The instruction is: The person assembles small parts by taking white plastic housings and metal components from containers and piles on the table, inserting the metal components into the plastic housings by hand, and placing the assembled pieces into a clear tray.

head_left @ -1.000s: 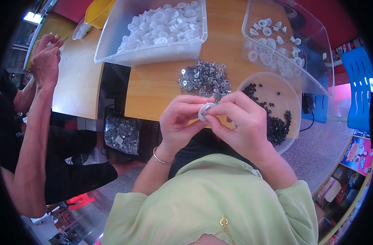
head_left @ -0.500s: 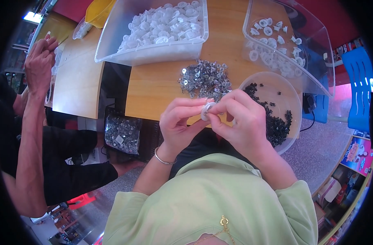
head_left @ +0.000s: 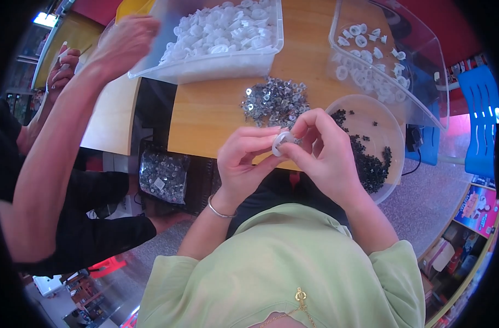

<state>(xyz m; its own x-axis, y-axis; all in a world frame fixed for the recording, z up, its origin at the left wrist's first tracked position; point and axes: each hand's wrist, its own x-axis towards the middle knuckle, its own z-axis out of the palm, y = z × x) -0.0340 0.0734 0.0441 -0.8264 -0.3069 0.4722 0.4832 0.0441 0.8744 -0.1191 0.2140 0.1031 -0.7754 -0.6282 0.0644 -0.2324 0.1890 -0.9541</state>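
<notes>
My left hand [head_left: 241, 158] pinches a round white plastic part [head_left: 281, 144] by its edge, just off the table's front edge. Closed around a small metal piece [head_left: 297, 141], my right hand [head_left: 331, 158] has its thumb and forefinger against the white part. The metal piece is partly hidden by the fingers, and I cannot tell whether it sits in the white part. Beyond my hands lies a heap of small shiny metal pieces [head_left: 274, 103]. Near my right hand, a round translucent tub [head_left: 396, 123] holds small black parts [head_left: 373, 168].
A large translucent bin [head_left: 222, 66] of white plastic parts stands at the far side; a clear bin [head_left: 424, 101] with fewer stands at right. A co-worker's arm [head_left: 61, 158] reaches in from the left. A bag of metal pieces [head_left: 163, 177] sits below the table edge. A blue chair [head_left: 479, 120] stands right.
The co-worker's near hand has swung right, towards the large bin. My right fingers have shifted on the white part, and a metal piece now shows between them. My left hand keeps its pinch.
</notes>
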